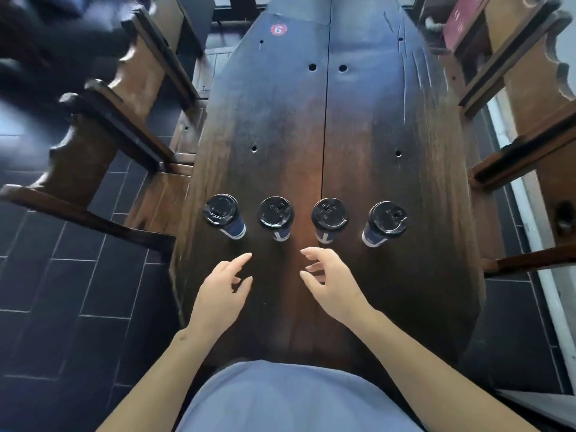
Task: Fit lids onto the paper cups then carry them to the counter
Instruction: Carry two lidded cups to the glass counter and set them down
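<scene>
Several blue paper cups stand upright in a row across the dark wooden table [374,126], each with a black lid on top: the far-left cup [223,215], the second cup [276,215], the third cup [329,216] and the far-right cup [385,221]. My left hand [223,291] hovers over the table just short of the second cup, fingers relaxed and holding nothing. My right hand [330,283] hovers just short of the third cup, fingers loosely spread, also holding nothing.
A wooden chair [124,98] stands along the table's left side and another wooden chair [523,98] along the right. A red round sticker with the number 6 [278,29] sits at the table's far end. Dark floor tiles [62,291] lie at the left.
</scene>
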